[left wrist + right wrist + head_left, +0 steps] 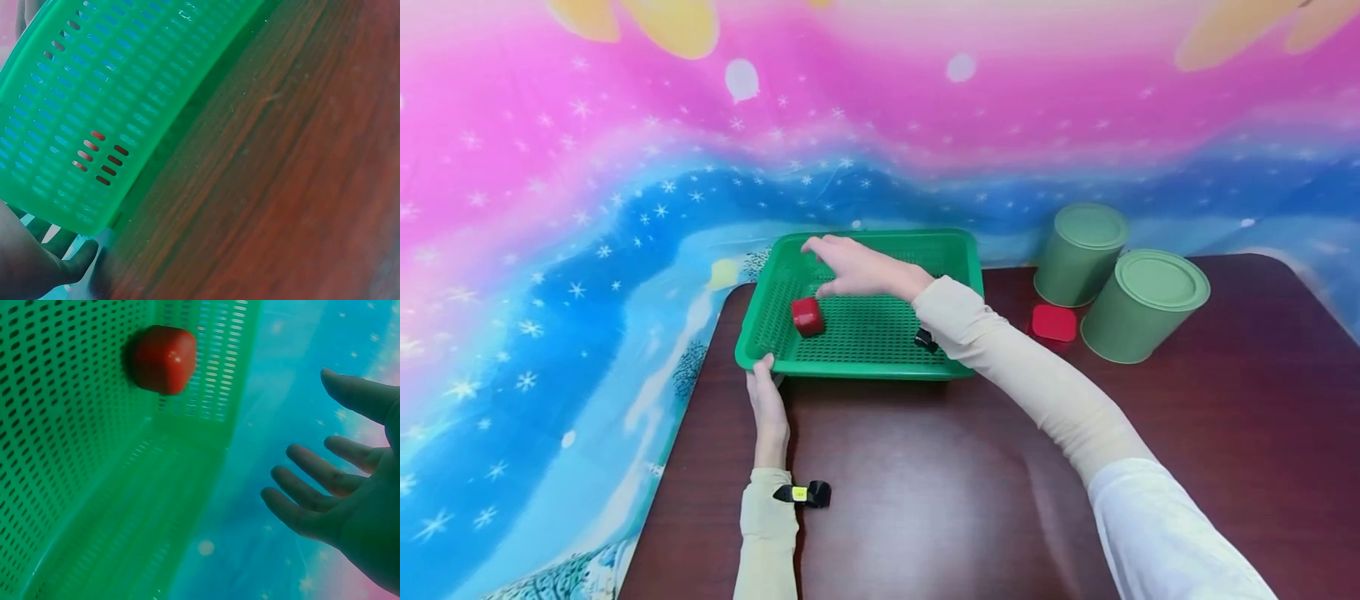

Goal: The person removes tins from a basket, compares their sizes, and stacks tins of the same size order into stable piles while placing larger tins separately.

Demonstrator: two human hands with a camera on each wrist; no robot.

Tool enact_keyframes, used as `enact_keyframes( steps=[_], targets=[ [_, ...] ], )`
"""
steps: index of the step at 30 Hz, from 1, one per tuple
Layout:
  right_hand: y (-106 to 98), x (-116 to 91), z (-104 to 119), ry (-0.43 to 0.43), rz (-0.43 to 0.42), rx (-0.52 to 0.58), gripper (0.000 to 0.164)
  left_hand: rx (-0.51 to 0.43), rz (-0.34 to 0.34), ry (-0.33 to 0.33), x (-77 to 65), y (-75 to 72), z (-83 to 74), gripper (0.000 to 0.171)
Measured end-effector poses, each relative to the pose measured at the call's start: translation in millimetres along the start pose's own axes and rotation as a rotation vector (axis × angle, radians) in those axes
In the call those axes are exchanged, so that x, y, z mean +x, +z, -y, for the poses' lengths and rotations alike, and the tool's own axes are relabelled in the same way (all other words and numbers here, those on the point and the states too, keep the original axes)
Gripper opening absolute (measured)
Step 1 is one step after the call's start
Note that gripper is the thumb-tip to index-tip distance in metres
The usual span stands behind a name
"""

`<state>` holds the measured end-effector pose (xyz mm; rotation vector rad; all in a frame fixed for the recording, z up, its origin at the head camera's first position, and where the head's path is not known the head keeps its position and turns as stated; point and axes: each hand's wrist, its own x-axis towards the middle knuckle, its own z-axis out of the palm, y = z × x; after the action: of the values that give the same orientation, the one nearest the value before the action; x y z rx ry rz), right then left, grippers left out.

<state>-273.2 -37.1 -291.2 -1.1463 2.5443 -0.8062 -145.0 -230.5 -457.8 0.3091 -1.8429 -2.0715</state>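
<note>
A green plastic basket [880, 369] with slotted walls stands at the far side of the table. At its front left corner my left hand [767, 408] grips the rim, the thumb lying on top. In the left wrist view, fingers of the left hand [37, 262] show against the basket's corner. Inside the basket, toward the left, lies a red rounded cube [807, 317]. My right hand [865, 268] hovers over the basket, fingers apart and holding nothing. The right wrist view shows the same hand [350, 494] apart from the red cube [165, 360].
Two green lidded cans, one behind [1081, 254] and one in front [1145, 307], stand right of the basket. Beside them sits a red block [1053, 323]. The brown table [895, 475] meets a colourful cloth backdrop [587, 275] at the back and left.
</note>
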Motion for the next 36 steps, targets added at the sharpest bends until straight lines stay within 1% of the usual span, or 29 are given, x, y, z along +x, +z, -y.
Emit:
enact_keyframes(
  steps=[7, 10, 14, 17, 21, 25, 28, 36],
  targets=[
    [20, 23, -3, 0.018, 0.096, -0.053, 0.069, 0.002, -0.010, -0.001, 2.1, 0.3, 0.9, 0.044],
    [27, 34, -5, 0.039, 0.137, -0.100, 0.071, 0.004, -0.012, -0.001, 3.3, 0.3, 0.7, 0.046],
    [37, 47, -5, 0.057, 0.183, -0.189, 0.074, 0.010, -0.009, 0.004, 3.5, -0.6, 0.8, 0.047],
    [43, 55, -5, 0.064, 0.206, -0.241, 0.079, 0.013, -0.005, 0.003, 2.9, -1.4, 0.8, 0.047],
    [51, 62, -8, 0.088, 0.235, -0.212, 0.084, 0.011, -0.001, -0.008, 2.3, -1.9, 0.9, 0.048],
    [59, 67, -17, 0.127, 0.248, -0.157, 0.092, -0.001, 0.000, -0.010, 2.3, 0.6, 1.0, 0.047],
    [65, 71, -22, 0.150, 0.256, -0.141, 0.096, -0.003, -0.002, -0.008, 3.3, 1.3, 1.2, 0.046],
    [70, 77, -26, 0.178, 0.286, -0.122, 0.101, -0.004, -0.015, -0.004, 5.1, -0.5, 0.9, 0.040]
  ],
)
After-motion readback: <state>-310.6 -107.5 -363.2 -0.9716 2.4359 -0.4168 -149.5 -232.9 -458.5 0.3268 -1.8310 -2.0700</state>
